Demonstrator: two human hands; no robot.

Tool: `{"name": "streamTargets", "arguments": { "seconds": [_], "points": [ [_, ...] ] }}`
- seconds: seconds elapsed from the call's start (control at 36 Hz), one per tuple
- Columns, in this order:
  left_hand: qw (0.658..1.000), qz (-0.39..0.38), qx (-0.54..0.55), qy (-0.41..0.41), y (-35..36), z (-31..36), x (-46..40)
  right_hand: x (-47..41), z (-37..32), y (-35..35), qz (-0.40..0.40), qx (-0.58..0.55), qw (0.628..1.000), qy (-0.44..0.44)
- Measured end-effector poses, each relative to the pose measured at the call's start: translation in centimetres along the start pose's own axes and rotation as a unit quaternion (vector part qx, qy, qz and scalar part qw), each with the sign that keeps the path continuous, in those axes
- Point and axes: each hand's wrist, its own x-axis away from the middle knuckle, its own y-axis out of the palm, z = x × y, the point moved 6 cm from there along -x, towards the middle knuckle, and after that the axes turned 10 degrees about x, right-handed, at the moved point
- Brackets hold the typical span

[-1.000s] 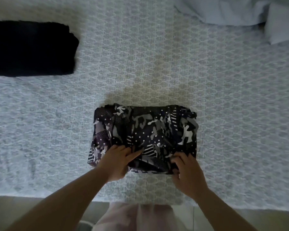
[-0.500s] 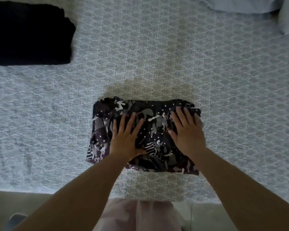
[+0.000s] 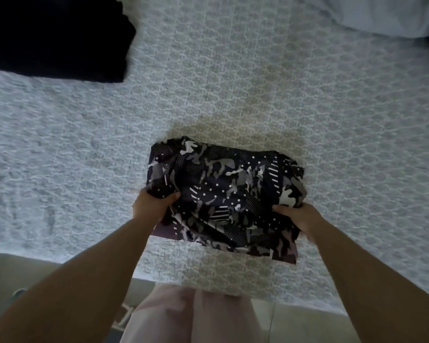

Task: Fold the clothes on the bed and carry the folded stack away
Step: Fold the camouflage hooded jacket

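Folded camouflage-print garment lies near the front edge of the bed, dark fabric with grey and white patches, dots and stripes. Left hand grips its left side, thumb on top of the cloth and fingers tucked beneath. Right hand grips the right side the same way, fingers curled under the edge. The near edge of the garment looks slightly raised off the bed cover.

Judged step: folding of this piece reads as finished; both hands are set to pick it up.

Folded black clothes sit at the far left of the bed, well apart from the camouflage piece. Likely next move: lift the garment level, keeping both sides pinched so the layers do not slide open, and set it squarely on the black pile before carrying the stack off.

No containers in view. Pale bedding bunched at the far right corner.
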Motion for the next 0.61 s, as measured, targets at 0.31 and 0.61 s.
{"name": "streamTargets", "arguments": {
  "seconds": [0.31,0.61],
  "points": [
    [0.996,0.058,-0.044,0.058,-9.6,6.2,3.0,7.6,-7.9,3.0,0.067,0.099,0.984,-0.129],
    [0.991,0.122,-0.044,0.037,-26.8,4.7,1.3,16.8,-17.2,14.8,0.054,0.153,0.97,-0.181]
  ]
}}
